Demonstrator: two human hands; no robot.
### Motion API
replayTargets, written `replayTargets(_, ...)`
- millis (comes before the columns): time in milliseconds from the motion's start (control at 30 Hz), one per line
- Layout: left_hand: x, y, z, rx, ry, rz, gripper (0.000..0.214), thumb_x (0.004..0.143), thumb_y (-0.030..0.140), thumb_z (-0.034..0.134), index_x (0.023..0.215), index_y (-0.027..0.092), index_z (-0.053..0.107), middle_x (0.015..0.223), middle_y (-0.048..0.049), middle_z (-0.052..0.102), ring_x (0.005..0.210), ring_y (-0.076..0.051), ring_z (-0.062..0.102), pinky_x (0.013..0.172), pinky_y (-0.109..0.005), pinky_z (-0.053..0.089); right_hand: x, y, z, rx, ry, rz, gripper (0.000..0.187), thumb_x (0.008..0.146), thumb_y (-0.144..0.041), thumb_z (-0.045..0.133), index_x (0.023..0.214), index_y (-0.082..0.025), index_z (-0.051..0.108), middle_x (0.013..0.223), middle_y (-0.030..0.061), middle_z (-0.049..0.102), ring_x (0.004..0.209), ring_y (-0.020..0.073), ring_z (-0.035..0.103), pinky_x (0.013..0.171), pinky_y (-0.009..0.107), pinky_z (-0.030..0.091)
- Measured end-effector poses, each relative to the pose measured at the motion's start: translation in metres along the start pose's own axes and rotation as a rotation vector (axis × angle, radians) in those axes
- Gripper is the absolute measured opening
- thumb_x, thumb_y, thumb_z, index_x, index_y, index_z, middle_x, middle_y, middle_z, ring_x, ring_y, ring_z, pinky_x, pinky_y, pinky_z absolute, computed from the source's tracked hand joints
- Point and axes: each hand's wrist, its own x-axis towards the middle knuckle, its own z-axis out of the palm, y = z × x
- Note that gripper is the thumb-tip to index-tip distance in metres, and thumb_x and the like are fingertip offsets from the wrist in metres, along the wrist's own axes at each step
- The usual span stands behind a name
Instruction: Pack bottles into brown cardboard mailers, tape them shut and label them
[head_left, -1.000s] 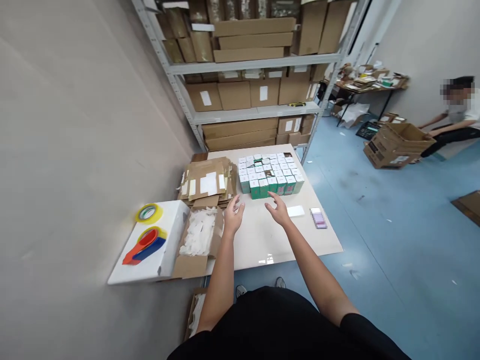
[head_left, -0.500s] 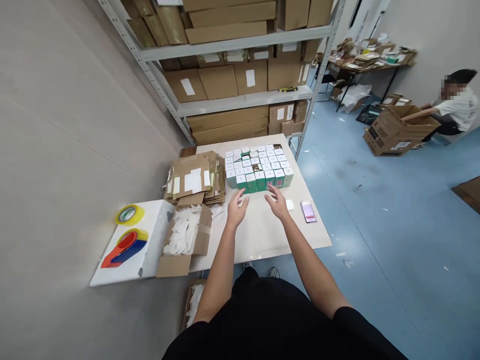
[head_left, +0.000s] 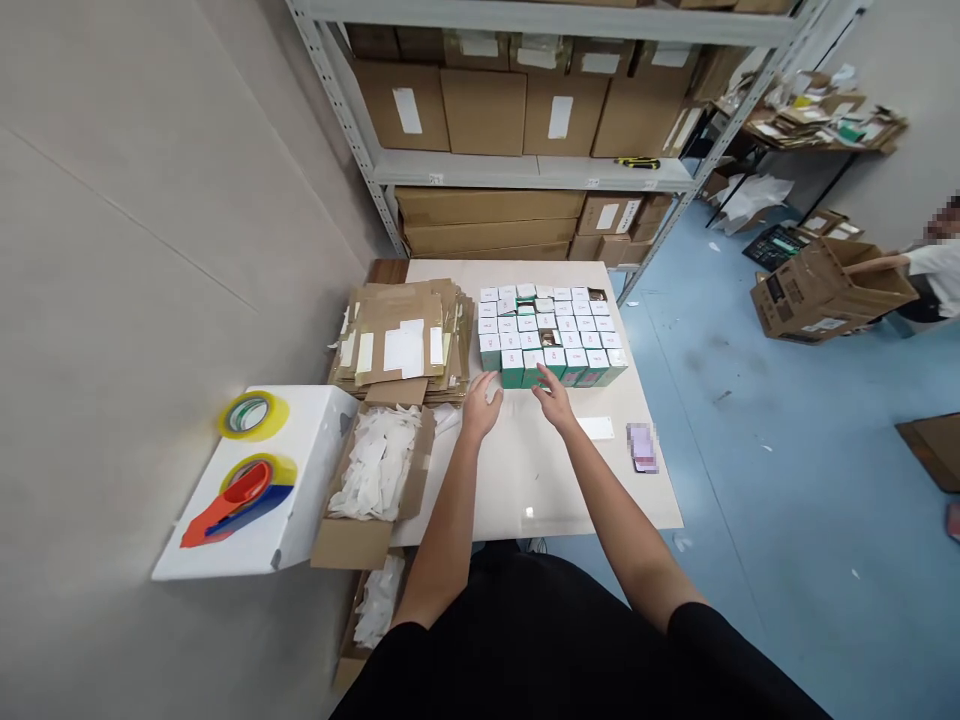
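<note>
Both my hands hover over the white table, just in front of a block of several small green-and-white boxes. My left hand is open with its fingers apart, close to the block's front left corner. My right hand is open too, its fingertips almost at the front row of boxes. Neither hand holds anything.
A stack of flattened cardboard lies left of the boxes. An open carton of white bags and a white box with tape rolls and a red dispenser sit further left. A phone lies right. Shelves behind; another person at right.
Both hands have moved forward, closer to the front row of small boxes. The camera has tilted down and shifted.
</note>
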Motion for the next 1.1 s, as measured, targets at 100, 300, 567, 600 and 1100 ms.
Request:
replayTargets(100,0.036,-0.027,0.008,0.080,-0.073,-0.021,0.049,0.097,0.029,0.059,0.146,0.024,0.061,0.159,-0.0112,0.050,0.145,-0.028,0.049,0.117,-0.043,0.047,0.030,0.009,0.012,-0.065,-0.010,0.027,0.067,0.088,-0.039,0.062,0.154,-0.030,0.053,0.164,0.0078,0.046,0.137,0.0308,0.057,0.110,0.049,0.051)
replayTargets(300,0.099,-0.057,0.046,0.248,-0.336,-0.131,0.063,0.096,0.034,0.064,0.157,0.028,0.050,0.175,-0.0120,0.023,0.151,-0.037,0.042,0.120,-0.049,0.042,0.070,0.027,0.025,-0.154,0.005,0.089,0.068,0.087,-0.037,0.062,0.153,-0.028,0.053,0.161,0.0090,0.049,0.136,0.0313,0.057,0.110,0.050,0.051)
replayTargets(567,0.104,-0.085,0.057,0.400,-0.512,-0.255,0.072,0.090,0.024,0.068,0.157,0.041,0.048,0.179,-0.0026,0.006,0.147,-0.039,0.046,0.111,-0.052,0.050,0.088,0.070,0.030,-0.199,0.008,0.195,0.073,0.081,-0.039,0.068,0.153,-0.031,0.054,0.163,0.0077,0.047,0.132,0.0324,0.060,0.112,0.052,0.050)
replayTargets(600,0.102,-0.089,0.055,0.383,-0.491,-0.246,0.069,0.090,0.024,0.067,0.155,0.040,0.050,0.179,-0.0021,0.008,0.147,-0.038,0.046,0.111,-0.051,0.050,0.091,0.077,0.033,-0.195,-0.002,0.222,0.075,0.080,-0.040,0.069,0.153,-0.031,0.054,0.163,0.0076,0.047,0.131,0.0325,0.061,0.112,0.052,0.050)
replayTargets(1100,0.107,-0.121,0.064,0.020,-0.191,-0.208,0.057,0.087,0.005,0.060,0.141,0.024,0.065,0.137,-0.0084,0.070,0.115,-0.023,0.071,0.109,-0.039,0.053,0.117,0.120,0.082,-0.374,0.112,0.213,0.062,0.075,-0.024,0.057,0.136,-0.018,0.064,0.134,0.0129,0.070,0.119,0.0290,0.067,0.111,0.049,0.050)
